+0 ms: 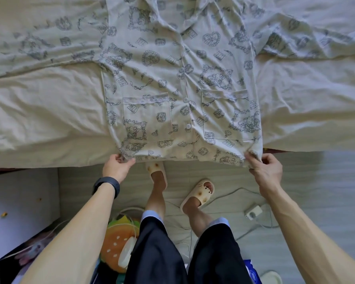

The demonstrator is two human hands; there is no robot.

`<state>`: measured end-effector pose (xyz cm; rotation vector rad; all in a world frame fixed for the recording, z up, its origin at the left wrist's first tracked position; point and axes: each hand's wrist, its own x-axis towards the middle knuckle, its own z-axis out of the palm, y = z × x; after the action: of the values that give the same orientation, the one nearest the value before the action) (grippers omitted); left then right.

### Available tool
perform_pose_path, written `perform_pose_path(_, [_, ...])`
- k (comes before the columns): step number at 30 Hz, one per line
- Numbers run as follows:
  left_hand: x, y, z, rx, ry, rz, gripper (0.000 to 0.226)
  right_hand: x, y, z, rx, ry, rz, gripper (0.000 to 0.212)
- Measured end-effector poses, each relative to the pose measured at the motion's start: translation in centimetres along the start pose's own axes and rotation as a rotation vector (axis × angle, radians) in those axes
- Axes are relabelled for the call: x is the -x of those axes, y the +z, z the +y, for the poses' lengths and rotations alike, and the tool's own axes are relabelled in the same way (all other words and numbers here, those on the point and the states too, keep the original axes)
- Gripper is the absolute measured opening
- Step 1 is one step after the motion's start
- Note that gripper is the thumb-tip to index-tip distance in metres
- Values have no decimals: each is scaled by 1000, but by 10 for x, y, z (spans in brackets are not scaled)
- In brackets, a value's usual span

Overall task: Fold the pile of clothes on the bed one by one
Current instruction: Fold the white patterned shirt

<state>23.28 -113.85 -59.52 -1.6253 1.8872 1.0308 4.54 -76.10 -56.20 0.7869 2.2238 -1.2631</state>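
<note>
- The bed (49, 111) is carrying only one garment that I am seeing: a printed pyjama shirt (172, 78). It is lying front up and spread flat, with the collar away from me and the hem hanging over the near edge of the mattress. No other clothes from the pile are showing.
- I am judging the shirt to be thin, light and floppy. It is creasing easily, so it will be sagging wherever I am not supporting it. The corners and seams are looking like the best places to take hold.
- Its two sleeves (39, 44) are stretching out sideways on the sheet, one to each side.
- Two lace-topped pockets (147, 117) are sitting on the lower front, one on either side of the button strip.
- My left hand (116, 166) is pinching the left hem corner between thumb and curled fingers. My right hand (264, 167) is gripping the right corner likewise.
- I am counting three buttons (185, 100) down the front. Any higher ones are hiding in the folds near the collar.
</note>
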Motion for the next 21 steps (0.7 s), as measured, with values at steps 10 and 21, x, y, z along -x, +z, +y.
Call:
perform_pose_path(10, [-5, 7, 2, 70, 4, 221, 32, 3, -16, 7, 158, -71, 64, 28])
perform_pose_path(21, [13, -2, -38, 541, -189, 260, 28, -11, -18, 31, -30, 36, 39, 22])
